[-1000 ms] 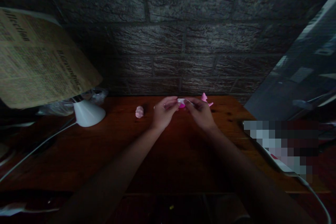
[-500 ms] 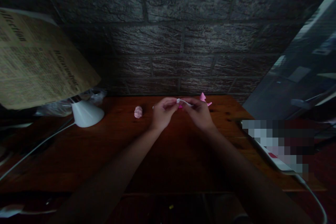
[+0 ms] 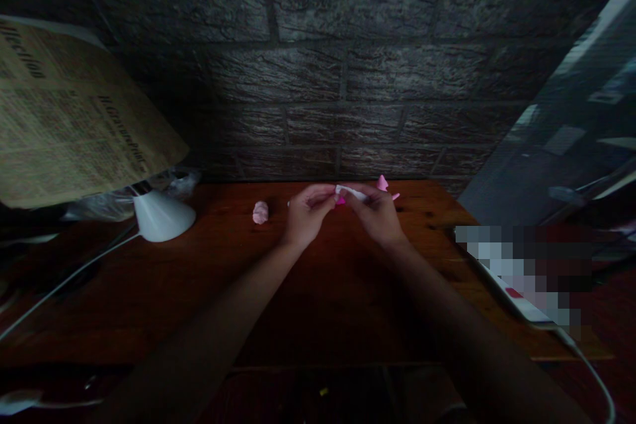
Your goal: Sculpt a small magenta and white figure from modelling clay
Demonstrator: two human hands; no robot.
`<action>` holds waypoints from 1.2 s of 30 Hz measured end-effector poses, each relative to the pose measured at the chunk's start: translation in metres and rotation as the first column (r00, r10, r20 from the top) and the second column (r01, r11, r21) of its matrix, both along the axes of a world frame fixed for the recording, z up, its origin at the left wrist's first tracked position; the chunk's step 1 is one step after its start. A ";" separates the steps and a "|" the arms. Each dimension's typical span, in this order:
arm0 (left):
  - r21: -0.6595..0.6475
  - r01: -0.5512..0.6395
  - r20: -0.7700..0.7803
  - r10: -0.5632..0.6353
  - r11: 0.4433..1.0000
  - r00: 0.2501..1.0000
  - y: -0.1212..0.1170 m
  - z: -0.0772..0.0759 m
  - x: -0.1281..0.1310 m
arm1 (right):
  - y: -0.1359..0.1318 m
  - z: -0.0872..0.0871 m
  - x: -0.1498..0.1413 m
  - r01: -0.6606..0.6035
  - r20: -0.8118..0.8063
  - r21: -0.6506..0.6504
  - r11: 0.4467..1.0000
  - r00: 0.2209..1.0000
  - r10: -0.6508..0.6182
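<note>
A small white strip (image 3: 354,193) is pinched between both hands above the far part of the wooden table (image 3: 308,305). My left hand (image 3: 307,215) is closed, its fingertips on the strip's left end. From the other side, my right hand (image 3: 379,217) is closed on the strip, thumb in front and fingers behind. A bright pink piece (image 3: 340,200) shows in the gap between the hands; I cannot tell whether it is held. Behind my right hand a pink pointed figure (image 3: 382,183) is partly hidden. A pale pink, clay-like lump (image 3: 260,212) lies left of my left hand.
A lamp with a white base (image 3: 163,217) and a newsprint shade (image 3: 84,119) stands at left, its cord trailing forward. Clear plastic wrapping (image 3: 183,183) lies behind it. To the right, a white-edged device (image 3: 531,310) has a cable attached. A dark brick wall (image 3: 308,73) borders the table.
The white strip shows a broader, flatter face than before, and its left end has turned slightly. Both hands stay nearly in place. The whole view has shifted a little.
</note>
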State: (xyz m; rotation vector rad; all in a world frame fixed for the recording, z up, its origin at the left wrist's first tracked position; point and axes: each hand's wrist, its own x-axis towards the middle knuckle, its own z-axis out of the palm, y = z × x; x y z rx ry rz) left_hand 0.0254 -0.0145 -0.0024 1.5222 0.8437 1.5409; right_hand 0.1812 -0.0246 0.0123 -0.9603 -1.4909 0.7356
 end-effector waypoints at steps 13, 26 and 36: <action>0.013 -0.010 0.030 0.009 1.000 1.000 -0.001 0.000 0.002 | -0.002 0.000 -0.004 -0.002 -0.019 0.001 1.000 1.000 0.002; -0.201 -0.004 0.137 0.032 0.980 0.990 -0.011 0.013 0.002 | 0.000 -0.003 -0.004 -0.007 -0.043 0.064 0.998 0.999 0.010; -0.205 0.083 0.266 -0.026 0.975 0.964 -0.007 0.008 0.005 | 0.000 -0.003 -0.003 -0.016 -0.003 0.106 0.994 1.000 0.016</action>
